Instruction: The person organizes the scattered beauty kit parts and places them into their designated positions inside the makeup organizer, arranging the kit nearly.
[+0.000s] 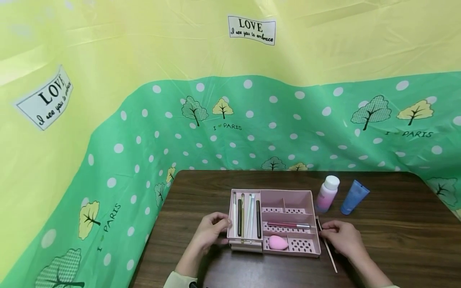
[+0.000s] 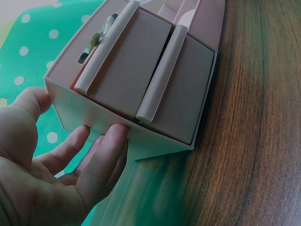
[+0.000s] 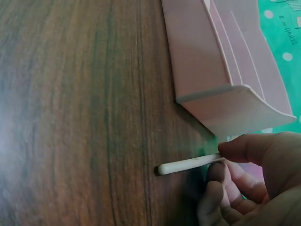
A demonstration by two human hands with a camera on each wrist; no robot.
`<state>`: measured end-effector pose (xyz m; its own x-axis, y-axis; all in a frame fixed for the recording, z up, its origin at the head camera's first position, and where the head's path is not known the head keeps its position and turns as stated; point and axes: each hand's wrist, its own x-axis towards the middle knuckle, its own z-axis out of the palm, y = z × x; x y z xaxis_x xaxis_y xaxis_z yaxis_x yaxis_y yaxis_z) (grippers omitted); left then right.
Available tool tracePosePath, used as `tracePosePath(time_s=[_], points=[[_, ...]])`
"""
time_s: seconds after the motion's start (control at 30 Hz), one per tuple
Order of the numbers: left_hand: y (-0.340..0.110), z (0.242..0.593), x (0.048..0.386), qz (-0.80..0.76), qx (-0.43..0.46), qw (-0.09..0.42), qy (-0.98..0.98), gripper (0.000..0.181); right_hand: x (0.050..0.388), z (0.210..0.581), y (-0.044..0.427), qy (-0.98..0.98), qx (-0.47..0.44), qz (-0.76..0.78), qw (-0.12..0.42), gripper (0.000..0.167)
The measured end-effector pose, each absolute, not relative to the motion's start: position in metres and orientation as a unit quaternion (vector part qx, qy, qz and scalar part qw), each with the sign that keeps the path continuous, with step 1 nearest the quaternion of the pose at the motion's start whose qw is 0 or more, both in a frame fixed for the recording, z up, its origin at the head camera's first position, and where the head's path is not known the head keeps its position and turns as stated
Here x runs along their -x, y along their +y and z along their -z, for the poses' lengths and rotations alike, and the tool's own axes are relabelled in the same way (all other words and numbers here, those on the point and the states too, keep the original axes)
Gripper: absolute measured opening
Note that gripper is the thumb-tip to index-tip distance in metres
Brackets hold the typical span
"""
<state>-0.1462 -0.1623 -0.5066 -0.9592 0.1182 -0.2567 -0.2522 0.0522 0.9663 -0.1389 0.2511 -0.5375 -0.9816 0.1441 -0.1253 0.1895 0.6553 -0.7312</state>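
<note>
A pink makeup organizer (image 1: 270, 197) stands on the table, with several brushes and pencils upright-side by side in its left tray and two drawer fronts (image 2: 131, 61) below. My left hand (image 1: 211, 229) rests on its left side, fingertips against the side wall and thumb at the top edge in the left wrist view. Beside the organizer's right wall, my right hand (image 1: 343, 238) pinches a thin makeup brush (image 1: 329, 254) between thumb and fingers. Its pale handle end (image 3: 186, 165) points toward the table's front; the fingers hide part of it.
In the organizer's right part lie a dark red tube with a silver end (image 1: 286, 225) and a pink makeup sponge (image 1: 277, 242). Behind the right hand are a pink-and-white bottle (image 1: 327, 195) and a blue tube (image 1: 354, 198). A patterned curtain (image 1: 248, 148) hangs around the table's back and left.
</note>
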Motion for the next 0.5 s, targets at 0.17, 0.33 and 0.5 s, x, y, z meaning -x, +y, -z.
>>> tracePosePath(time_s=[0.17, 0.33, 0.5], points=[[-0.162, 0.506, 0.146, -0.683, 0.048, 0.136, 0.716, 0.037, 0.137, 0.528, 0.255, 0.902, -0.095, 0.419, 0.043, 0.031], [-0.162, 0.505, 0.146, -0.681, 0.048, 0.134, 0.718, 0.039, 0.136, 0.52, 0.257, 0.881, -0.1, 0.458, 0.06, 0.033], [-0.161, 0.502, 0.145, -0.683, 0.038, 0.127, 0.718, 0.046, 0.134, 0.512, 0.258, 0.85, -0.101, 0.511, 0.074, 0.037]])
